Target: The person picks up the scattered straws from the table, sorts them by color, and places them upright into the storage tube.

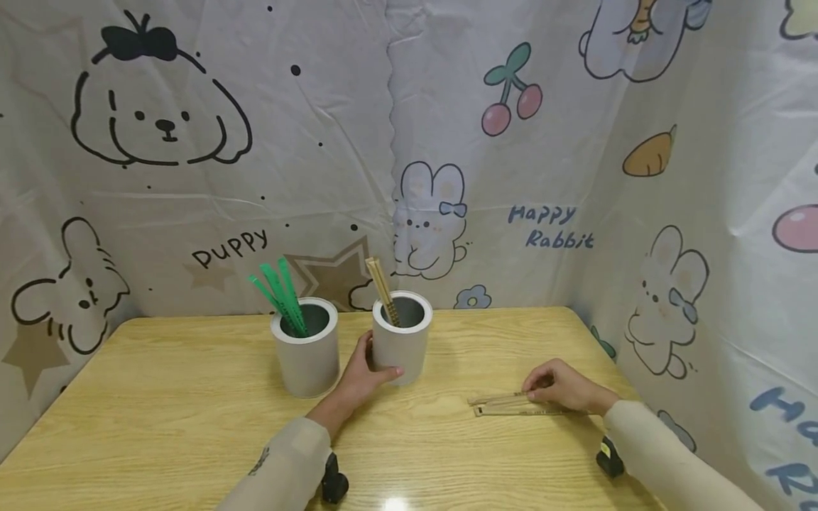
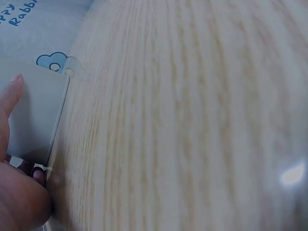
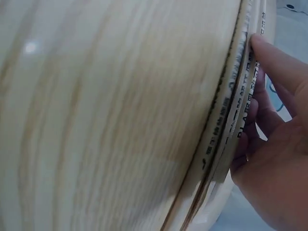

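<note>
My left hand (image 1: 359, 380) grips the lower side of a white cylindrical cup (image 1: 402, 355), thumb across its front. Slim brown paper-wrapped straws (image 1: 381, 287) lean inside this cup. In the left wrist view the thumb lies along the cup wall (image 2: 36, 115). Farther right, my right hand (image 1: 565, 387) pinches a brown paper-wrapped straw (image 1: 498, 399) between thumb and fingers, close over the table. Another wrapped straw (image 1: 511, 411) lies just in front of it. Printed lettering shows on the wrappers (image 3: 244, 96) in the right wrist view.
A second white cup (image 1: 307, 365) stands left of the gripped one, with several green wrapped straws (image 1: 281, 291) in it. Both cups are toward the back of the wood-grain table (image 1: 192, 426). A printed curtain (image 1: 319, 177) hangs behind and along the sides.
</note>
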Available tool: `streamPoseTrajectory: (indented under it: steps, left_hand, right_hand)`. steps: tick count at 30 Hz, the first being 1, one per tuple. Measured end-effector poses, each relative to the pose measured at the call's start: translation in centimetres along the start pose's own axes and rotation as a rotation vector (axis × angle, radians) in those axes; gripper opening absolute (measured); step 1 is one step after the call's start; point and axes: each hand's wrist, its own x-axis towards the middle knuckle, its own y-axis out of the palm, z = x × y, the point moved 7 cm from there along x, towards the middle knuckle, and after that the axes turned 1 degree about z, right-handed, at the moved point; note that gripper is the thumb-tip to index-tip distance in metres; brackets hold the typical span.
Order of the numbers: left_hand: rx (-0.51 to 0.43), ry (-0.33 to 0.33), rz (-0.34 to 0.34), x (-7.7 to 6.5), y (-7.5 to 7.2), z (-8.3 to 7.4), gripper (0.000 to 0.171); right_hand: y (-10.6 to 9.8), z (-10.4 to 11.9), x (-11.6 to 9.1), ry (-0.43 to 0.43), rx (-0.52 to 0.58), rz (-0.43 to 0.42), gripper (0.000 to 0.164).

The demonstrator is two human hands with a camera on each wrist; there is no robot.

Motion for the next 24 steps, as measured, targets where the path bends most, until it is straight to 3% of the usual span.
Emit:
streamPoseTrajectory:
  steps: [6, 12, 16, 21, 24]
  left_hand:
    - [0.0, 0.01, 0.01, -0.4, -0.1, -0.1, 0.098]
    - [-0.002, 0.032, 0.01, -0.4, -0.2, -0.3, 0.097]
    - [-0.004, 0.044, 0.007, -0.3, -0.2, -0.2, 0.097]
    - [-0.02, 0.05, 0.007, -0.3, -0.2, -0.2, 0.096]
    - [-0.03, 0.05, 0.015, -0.3, -0.1, -0.3, 0.096]
  right_hand:
    - [-0.7, 0.6, 0.8, 0.018, 0.061, -0.033, 0.017]
    - [-1.9, 5.9, 4.5, 0.062, 0.174, -0.214, 0.023]
    - [-2.3, 11.7, 7.7, -0.02, 0.433, -0.318, 0.008]
    - [-2.7, 18.9, 10.6, -0.187, 0.804, -0.392, 0.025]
    - [-2.8, 21.8, 11.6, -0.262, 0.914, -0.425, 0.031]
